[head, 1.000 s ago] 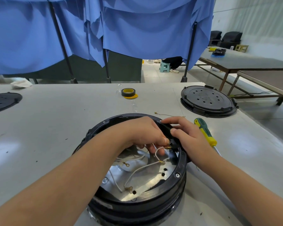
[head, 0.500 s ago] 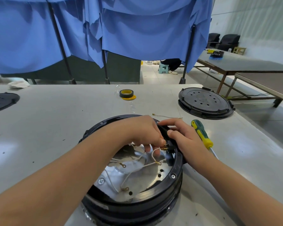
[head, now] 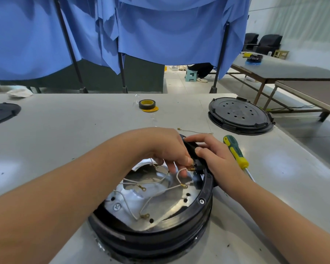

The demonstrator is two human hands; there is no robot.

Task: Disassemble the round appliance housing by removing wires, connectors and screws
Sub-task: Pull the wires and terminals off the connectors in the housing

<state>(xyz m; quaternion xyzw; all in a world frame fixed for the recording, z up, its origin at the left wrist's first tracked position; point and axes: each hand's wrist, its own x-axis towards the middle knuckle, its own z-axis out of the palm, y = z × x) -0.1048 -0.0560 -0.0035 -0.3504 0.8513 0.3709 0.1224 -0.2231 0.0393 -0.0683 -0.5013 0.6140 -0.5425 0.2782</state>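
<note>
The round black appliance housing (head: pixel 204 199) stands open side up on the grey table, its shiny metal plate (head: pixel 160 204) showing inside. Several white wires (head: pixel 160 193) with brass ring terminals lie loose across the plate. At the housing's far right rim sits a black connector block (head: pixel 193 149) with brass pins. My right hand (head: pixel 215 159) grips that block from the right. My left hand (head: pixel 166 149) reaches over the rim, and its fingertips pinch a white wire's end at the brass pins.
A green and yellow screwdriver (head: pixel 235 151) lies just right of my right hand. A loose wire (head: pixel 194 131) lies behind the housing. A black round cover (head: pixel 240 115) sits at the far right, a tape roll (head: pixel 147 105) at the back, another black disc (head: pixel 0 113) at the left edge.
The view has shifted slightly and the housing sits lower in the frame. Both hands stay at the connector block, my left fingers still working the wire there.
</note>
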